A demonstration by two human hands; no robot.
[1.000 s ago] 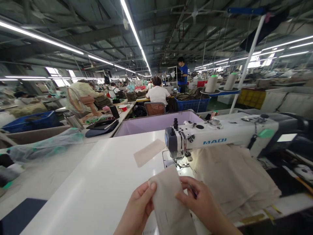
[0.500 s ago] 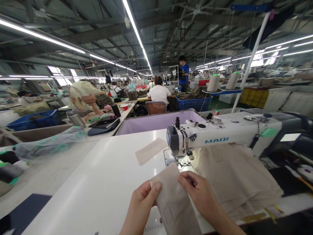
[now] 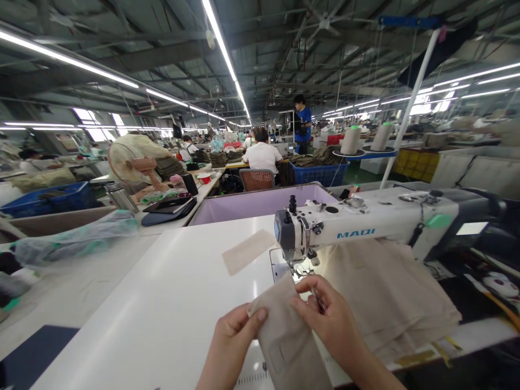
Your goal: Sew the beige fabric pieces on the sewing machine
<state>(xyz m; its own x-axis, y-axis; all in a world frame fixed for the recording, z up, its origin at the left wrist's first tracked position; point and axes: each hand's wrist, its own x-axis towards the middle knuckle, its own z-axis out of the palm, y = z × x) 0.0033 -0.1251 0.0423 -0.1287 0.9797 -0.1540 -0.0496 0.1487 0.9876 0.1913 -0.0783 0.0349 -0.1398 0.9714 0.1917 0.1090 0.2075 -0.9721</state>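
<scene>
A long beige fabric piece (image 3: 284,336) with a small stitched rectangle hangs between my hands, just in front of the sewing machine (image 3: 382,219). My left hand (image 3: 238,336) pinches its left edge near the top corner, thumb on top. My right hand (image 3: 333,319) has thumb and forefinger at the right edge. A small dark metal tool (image 3: 319,300) is tucked in the same hand; its kind is mostly hidden by the fingers. The presser foot and needle area (image 3: 301,269) lie just beyond the cloth. A flat beige fabric strip (image 3: 247,252) rests left of the machine head.
Several beige fabric pieces (image 3: 377,298) are piled right of the needle, under the machine arm. The white tabletop (image 3: 162,303) spreads left. A lilac-lined bin (image 3: 252,203) stands behind it. Thread cones (image 3: 350,141) are on a stand. A seated person (image 3: 262,154) works farther back.
The cloth's top edge has tilted and bent a little between my hands. My right thumb and forefinger have parted more at its right edge. The camera view has shifted slightly.
</scene>
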